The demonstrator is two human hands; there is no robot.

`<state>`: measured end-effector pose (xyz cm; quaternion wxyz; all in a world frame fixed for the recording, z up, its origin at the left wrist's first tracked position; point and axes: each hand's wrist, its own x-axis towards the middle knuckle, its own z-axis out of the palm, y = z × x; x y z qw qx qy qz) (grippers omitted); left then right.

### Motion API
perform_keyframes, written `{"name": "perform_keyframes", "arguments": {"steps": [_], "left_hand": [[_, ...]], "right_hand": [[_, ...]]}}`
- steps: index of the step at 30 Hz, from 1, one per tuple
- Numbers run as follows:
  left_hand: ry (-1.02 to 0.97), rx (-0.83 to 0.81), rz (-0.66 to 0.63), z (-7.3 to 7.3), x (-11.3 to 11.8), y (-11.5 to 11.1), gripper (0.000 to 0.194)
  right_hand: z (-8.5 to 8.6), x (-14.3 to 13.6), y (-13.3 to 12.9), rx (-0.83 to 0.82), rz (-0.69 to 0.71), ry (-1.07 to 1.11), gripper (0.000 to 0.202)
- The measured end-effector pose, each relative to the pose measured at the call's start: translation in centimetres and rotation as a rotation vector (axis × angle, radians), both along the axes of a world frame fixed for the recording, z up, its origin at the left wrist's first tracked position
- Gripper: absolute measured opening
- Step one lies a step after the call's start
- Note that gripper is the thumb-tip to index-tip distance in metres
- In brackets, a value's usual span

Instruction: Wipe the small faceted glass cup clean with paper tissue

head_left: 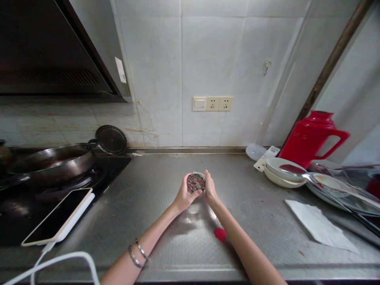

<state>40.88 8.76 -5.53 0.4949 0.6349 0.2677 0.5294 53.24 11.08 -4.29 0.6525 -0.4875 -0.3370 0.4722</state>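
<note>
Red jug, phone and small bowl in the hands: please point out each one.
Red jug (pixel 311 136), head view, on its body.
Phone (pixel 57 217), head view, on the dark screen.
Small bowl (pixel 196 182), head view, on its inside, between both hands.

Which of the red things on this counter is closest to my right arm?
The small red piece lying on the steel counter beside your right forearm; the red thermos jug stands far off at the wall.

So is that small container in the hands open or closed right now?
Open. The small round container is held between the left hand and right hand, its mouth facing up, uncovered, with red contents visible inside; no lid sits on it.
</note>
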Motion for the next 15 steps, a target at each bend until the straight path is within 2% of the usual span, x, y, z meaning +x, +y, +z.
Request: {"name": "perform_keyframes", "arguments": {"steps": [4,6,12,15], "left_hand": [[0.036,0.01,0.026,-0.4,-0.1,0.0,0.076],[0.054,0.015,0.035,-0.4,-0.2,0.0,0.075],[0.117,0.099,0.048,0.4,-0.5,-0.2,0.072],[0.135,0.126,0.061,0.8,-0.6,-0.2,0.07]], "right_hand": [[0.6,0.2,-0.2,0.215,-0.177,-0.117,0.042],[0.9,0.0,-0.4,0.257,-0.199,-0.117,0.04],[1.4,-0.7,-0.9,0.196,0.144,0.067,0.054],[1.4,-0.9,-0.8,0.17,0.14,0.076,0.055]]}}
